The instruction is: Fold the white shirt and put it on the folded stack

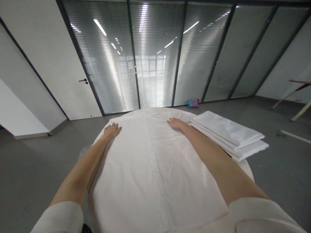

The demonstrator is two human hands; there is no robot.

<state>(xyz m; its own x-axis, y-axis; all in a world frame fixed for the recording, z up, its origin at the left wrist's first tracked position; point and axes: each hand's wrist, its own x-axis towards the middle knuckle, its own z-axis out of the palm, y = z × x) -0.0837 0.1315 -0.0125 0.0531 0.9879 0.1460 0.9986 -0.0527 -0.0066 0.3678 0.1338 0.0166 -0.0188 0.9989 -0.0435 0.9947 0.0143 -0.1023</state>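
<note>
A white button-front shirt (136, 161) lies spread over a round white table (246, 168), its button strip running down the middle toward me. Some soft wrinkles cross the cloth. Flat on the shirt's far left part rests my left hand (112, 130), fingers stretched out. My right hand (175, 123) lies on the far right part, palm down with the fingers apart. Neither hand grips the fabric. Just right of my right forearm, folded white cloths (225, 129) are stacked at the table's edge and stick out past it.
Beyond the table stands a glass partition with blinds (155, 64). A white door (55, 58) with a black handle is at the left. On the grey floor (272, 181) by the partition lies a blue and red object (193, 103). Wooden furniture legs (301, 110) show at the right.
</note>
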